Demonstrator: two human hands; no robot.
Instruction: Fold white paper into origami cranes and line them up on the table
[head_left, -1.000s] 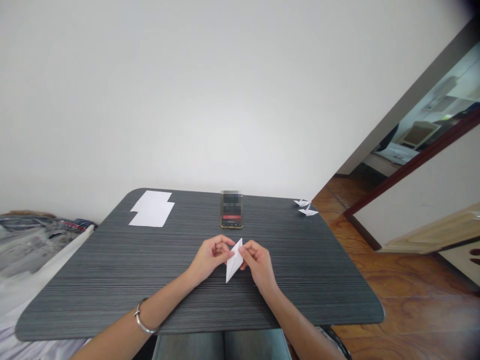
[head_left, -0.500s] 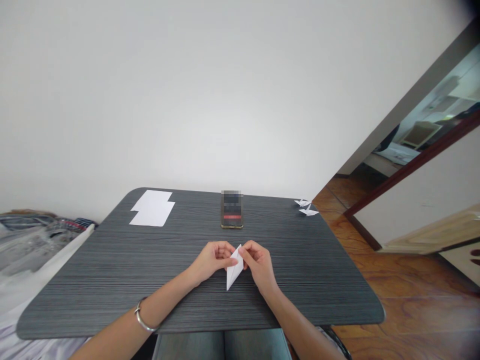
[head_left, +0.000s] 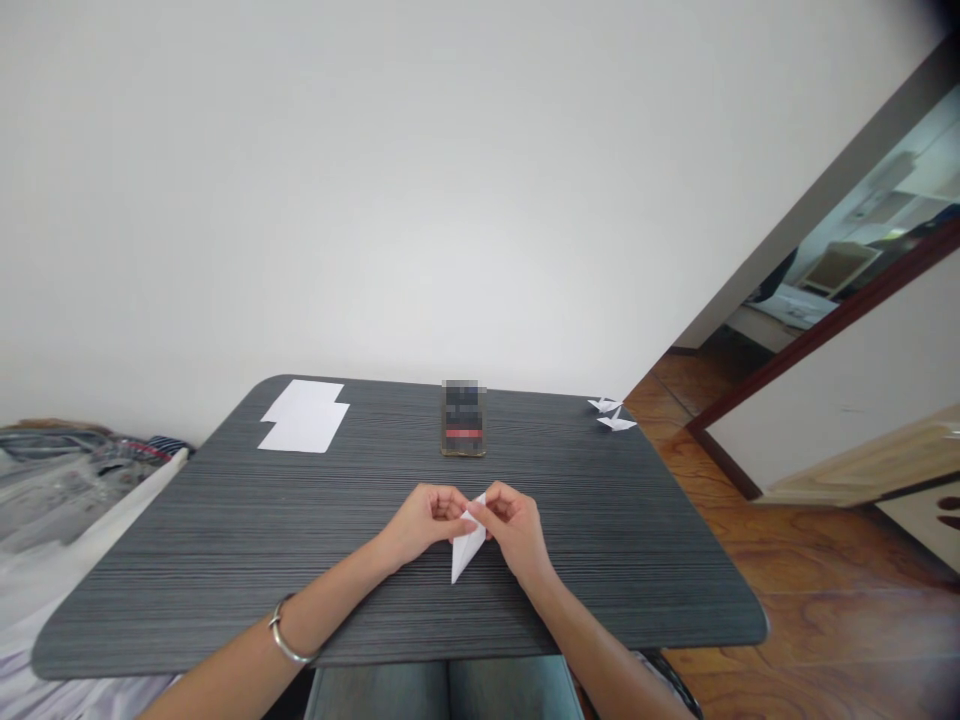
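Observation:
Between my two hands is a piece of folded white paper (head_left: 466,556), kite-shaped, its long point slanting down toward me. My left hand (head_left: 426,522) pinches its left side, thumb lying on the front face and fingers curled behind. On the right edge my right hand (head_left: 514,522) grips the same paper, the thumb pressed across its upper part near my left thumb. The upper tip shows just above the thumbs. Fingers cover part of the folds.
The dark wood-grain table (head_left: 225,560) bears white paper sheets (head_left: 304,425) at the back left. A phone (head_left: 463,420) lies at the back middle. Two folded paper cranes (head_left: 616,424) sit at the back right corner. A wall (head_left: 450,200) stands behind; clothes (head_left: 67,500) lie left.
My right thumb has moved left and down across the upper part of the folded paper. The left hand stays almost where it was.

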